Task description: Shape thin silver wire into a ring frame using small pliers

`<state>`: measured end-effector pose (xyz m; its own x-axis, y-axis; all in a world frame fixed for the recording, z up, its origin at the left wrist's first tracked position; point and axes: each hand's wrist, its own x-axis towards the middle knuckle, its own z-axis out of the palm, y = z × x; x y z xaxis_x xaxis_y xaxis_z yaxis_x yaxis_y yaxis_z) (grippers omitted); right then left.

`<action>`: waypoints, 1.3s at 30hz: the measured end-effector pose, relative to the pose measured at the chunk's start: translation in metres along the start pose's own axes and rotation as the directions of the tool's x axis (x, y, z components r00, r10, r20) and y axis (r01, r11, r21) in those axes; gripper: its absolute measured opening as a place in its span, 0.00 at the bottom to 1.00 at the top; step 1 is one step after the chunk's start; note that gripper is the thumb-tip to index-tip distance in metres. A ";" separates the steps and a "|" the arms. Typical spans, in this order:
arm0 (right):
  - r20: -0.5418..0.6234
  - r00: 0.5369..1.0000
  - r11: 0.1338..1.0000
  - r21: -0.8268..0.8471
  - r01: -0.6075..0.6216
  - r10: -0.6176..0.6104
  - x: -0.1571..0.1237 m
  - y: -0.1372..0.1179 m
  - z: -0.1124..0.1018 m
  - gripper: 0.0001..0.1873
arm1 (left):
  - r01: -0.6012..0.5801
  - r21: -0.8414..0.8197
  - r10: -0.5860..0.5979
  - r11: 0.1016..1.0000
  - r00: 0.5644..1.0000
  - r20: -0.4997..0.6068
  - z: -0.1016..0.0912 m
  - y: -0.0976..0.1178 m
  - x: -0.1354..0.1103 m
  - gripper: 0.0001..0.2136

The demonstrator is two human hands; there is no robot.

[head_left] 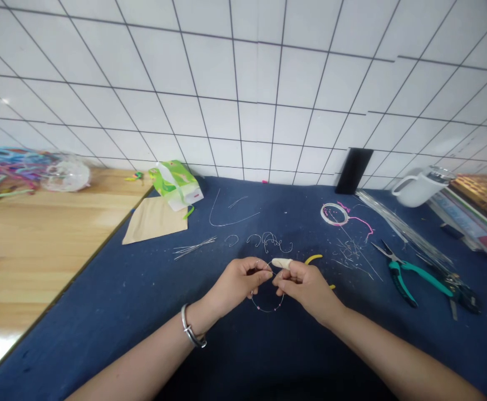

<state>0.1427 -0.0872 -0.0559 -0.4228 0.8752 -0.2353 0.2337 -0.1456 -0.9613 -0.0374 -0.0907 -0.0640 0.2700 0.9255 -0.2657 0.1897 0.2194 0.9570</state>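
My left hand (pixel 239 284) pinches one side of a thin wire ring (pixel 267 311) between thumb and forefinger. Opposite it, my right hand (pixel 308 287) is closed on the ring's other side, close to the left fingertips. A few small pink beads sit along the ring's lower curve. A pale wrap (pixel 282 263) covers my right forefinger. The wire ends between my fingertips are too small to make out. Just beyond my hands, several curled wire pieces (pixel 270 241) lie on the dark blue cloth (pixel 143 312). A yellow handle (pixel 313 259) shows partly behind my right hand.
Straight wires (pixel 195 248) and a bent wire (pixel 226 224) lie further back. To the right are a round bead dish (pixel 334 214), wire scraps (pixel 352 253), teal-handled pliers (pixel 421 275), a wire bundle (pixel 406 225) and a white mug (pixel 421 186). A beige pouch (pixel 155 221) lies left.
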 end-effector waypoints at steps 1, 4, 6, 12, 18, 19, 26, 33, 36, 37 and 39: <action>0.003 1.000 1.000 -0.008 0.000 0.000 0.000 0.000 0.000 0.13 | -0.004 0.018 0.004 1.000 1.000 -0.015 0.001 0.000 0.000 0.08; 0.010 1.000 1.000 -0.004 0.013 -0.013 0.000 -0.001 0.001 0.19 | -0.027 0.057 0.031 0.998 0.997 -0.066 0.003 -0.001 -0.002 0.08; 0.015 1.000 1.000 -0.001 0.019 -0.019 0.000 -0.002 0.001 0.22 | -0.041 0.067 0.047 0.997 0.994 -0.094 0.004 -0.002 -0.003 0.07; 0.049 0.998 0.999 -0.030 0.031 -0.029 -0.001 -0.003 0.000 0.21 | -0.067 0.078 0.076 0.995 0.989 -0.127 0.007 -0.001 -0.005 0.08; 0.077 0.995 0.996 -0.057 0.073 -0.068 -0.002 -0.010 -0.003 0.11 | -0.046 0.072 0.055 0.996 0.991 -0.125 0.007 -0.004 -0.005 0.08; 0.072 0.995 0.994 -0.068 0.080 -0.075 -0.002 -0.010 -0.003 0.12 | -0.041 0.075 0.050 0.996 0.991 -0.123 0.007 -0.004 -0.005 0.08; -0.011 0.996 0.991 -0.103 0.083 -0.084 0.000 -0.004 -0.006 0.10 | -0.080 0.110 0.093 0.991 0.988 -0.123 0.008 -0.001 -0.006 0.07; -0.018 0.998 0.997 -0.057 0.051 -0.052 0.001 -0.003 -0.004 0.11 | -0.092 0.161 0.114 0.983 0.984 -0.136 0.008 0.002 -0.007 0.07; -0.019 0.999 0.999 0.014 0.048 -0.048 0.001 -0.005 -0.002 0.14 | -0.108 0.195 0.137 0.975 0.981 -0.140 0.008 0.004 -0.008 0.07; -0.018 0.999 0.998 0.031 0.045 -0.045 0.001 -0.006 -0.002 0.13 | -0.116 0.211 0.148 0.971 0.978 -0.146 0.008 0.004 -0.008 0.07; -0.021 0.999 0.998 0.049 0.033 -0.032 0.001 -0.007 -0.002 0.10 | -0.130 0.246 0.172 0.961 0.972 -0.158 0.008 0.003 -0.008 0.07</action>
<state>0.1423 -0.0848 -0.0490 -0.4116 0.8889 -0.2012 0.1765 -0.1389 -0.9745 -0.0317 -0.0996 -0.0594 0.1456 0.9864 -0.0757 0.3791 0.0151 0.9252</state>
